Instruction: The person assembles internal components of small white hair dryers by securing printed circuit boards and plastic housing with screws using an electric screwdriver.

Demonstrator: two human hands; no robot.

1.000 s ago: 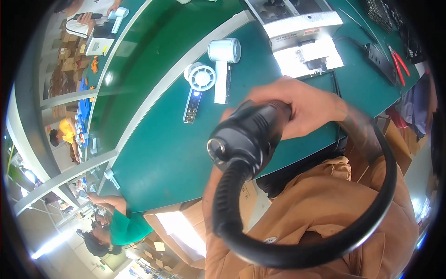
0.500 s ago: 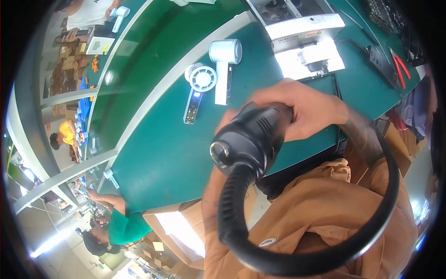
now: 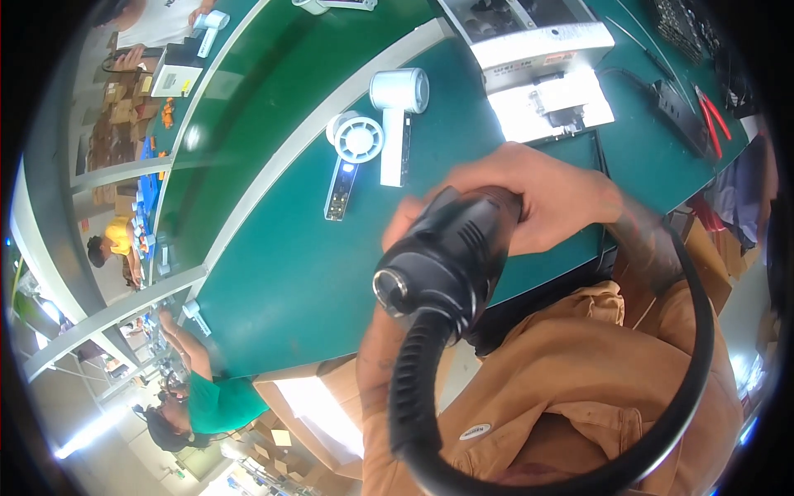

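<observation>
My right hand (image 3: 538,198) is wrapped round the rear of a black hair-dryer-like device (image 3: 447,256), held above the near edge of the green table (image 3: 289,281). Its round end faces the camera. A thick black cord (image 3: 413,405) leaves the device, drops down and loops round to the right in front of my brown-clad lap. My left hand (image 3: 403,225) is mostly hidden behind the device. Only its fingertips show, curled on the device's left side, with the forearm rising from below.
Two white hair dryers (image 3: 357,137) (image 3: 399,93) lie on the table beyond my hands. A white machine (image 3: 529,41) and a lit sheet (image 3: 550,103) are at the back, red-handled pliers (image 3: 711,112) at the right. People work at left; cardboard boxes (image 3: 314,405) stand below.
The black device has stayed in both hands and barely shifted in view. Nothing was picked up or let go.
</observation>
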